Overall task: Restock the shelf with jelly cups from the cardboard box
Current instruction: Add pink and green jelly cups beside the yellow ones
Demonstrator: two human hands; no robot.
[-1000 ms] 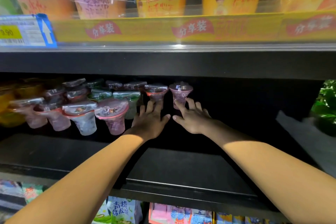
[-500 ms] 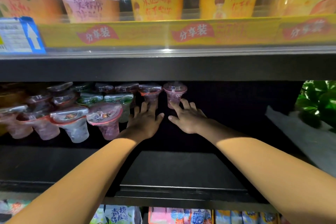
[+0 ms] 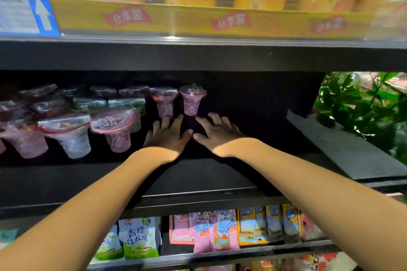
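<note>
Several clear jelly cups with sealed lids stand in rows on the dark middle shelf (image 3: 220,174). The rightmost two are pink: one (image 3: 192,100) at the row's end and one (image 3: 164,102) beside it. A larger pink cup (image 3: 114,132) and a pale one (image 3: 68,136) stand nearer the front. My left hand (image 3: 168,135) lies flat just in front of the two rear pink cups, fingers straight, holding nothing. My right hand (image 3: 217,133) lies beside it, fingers spread, also holding nothing. The cardboard box is out of view.
A yellow-fronted shelf (image 3: 198,20) above carries tall snack pouches and a blue price tag (image 3: 26,11). Below, packets (image 3: 220,229) fill the lower shelf. A grey ledge (image 3: 343,145) and green plant (image 3: 361,105) lie to the right. The shelf's right half holds no cups.
Both hands have drawn back slightly from the two rear pink cups, and my head has tilted down, showing the lower shelf of packets.
</note>
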